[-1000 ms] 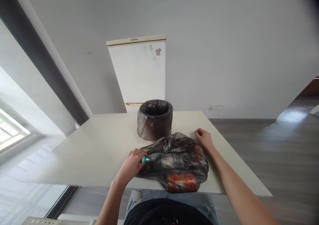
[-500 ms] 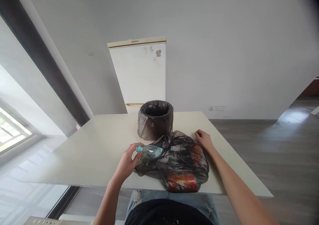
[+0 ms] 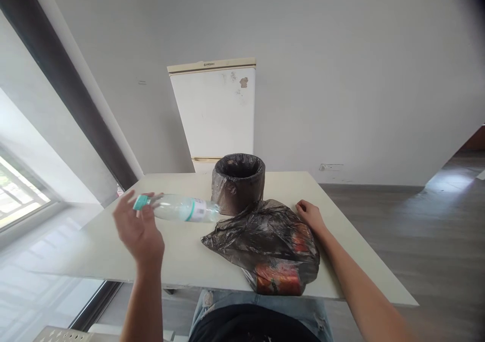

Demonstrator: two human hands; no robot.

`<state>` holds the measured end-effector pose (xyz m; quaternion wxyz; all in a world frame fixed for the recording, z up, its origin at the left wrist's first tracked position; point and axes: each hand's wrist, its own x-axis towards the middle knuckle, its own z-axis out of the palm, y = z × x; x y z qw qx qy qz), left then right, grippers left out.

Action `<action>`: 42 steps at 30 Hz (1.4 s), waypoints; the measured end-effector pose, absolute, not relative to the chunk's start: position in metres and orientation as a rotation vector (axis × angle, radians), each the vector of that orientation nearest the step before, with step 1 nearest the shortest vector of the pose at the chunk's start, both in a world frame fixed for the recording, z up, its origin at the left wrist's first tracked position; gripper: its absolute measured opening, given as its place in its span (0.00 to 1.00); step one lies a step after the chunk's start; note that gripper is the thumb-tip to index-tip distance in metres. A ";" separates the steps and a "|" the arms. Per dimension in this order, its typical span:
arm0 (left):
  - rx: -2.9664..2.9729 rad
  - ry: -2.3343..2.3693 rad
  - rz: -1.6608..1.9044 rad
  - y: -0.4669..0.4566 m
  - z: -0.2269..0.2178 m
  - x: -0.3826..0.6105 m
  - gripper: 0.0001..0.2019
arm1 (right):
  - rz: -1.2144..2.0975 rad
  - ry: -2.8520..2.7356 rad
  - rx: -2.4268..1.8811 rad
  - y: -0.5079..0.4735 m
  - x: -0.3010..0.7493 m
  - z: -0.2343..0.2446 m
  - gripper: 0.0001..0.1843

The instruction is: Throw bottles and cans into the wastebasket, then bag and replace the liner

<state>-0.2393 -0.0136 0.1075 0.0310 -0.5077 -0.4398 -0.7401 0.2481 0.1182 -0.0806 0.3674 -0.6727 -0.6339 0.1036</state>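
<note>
My left hand (image 3: 138,229) is raised above the left half of the pale table (image 3: 113,241) and grips the neck end of a clear plastic bottle (image 3: 182,208) with a teal cap. The bottle lies level in the air, its base pointing toward the bin. A dark, see-through rubbish bag (image 3: 265,236) lies on the table's near edge with red and orange packaging showing through it. My right hand (image 3: 308,214) rests curled on the table against the bag's far right side. Behind the bag stands a small round bin (image 3: 238,183) lined with a dark bag.
A white fridge (image 3: 214,112) stands against the grey wall behind the table. A window and dark frame run along the left. Wooden floor stretches to the right. The near table edge is just above my lap.
My left hand has pulled the bottle out of the rubbish bag and lifted it up and to the left. The bag has slumped flatter. My right hand has stayed put.
</note>
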 end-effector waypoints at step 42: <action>-1.455 -2.560 -1.355 0.101 -0.049 -0.367 0.28 | 0.287 -1.763 -1.643 0.120 0.249 -0.080 0.17</action>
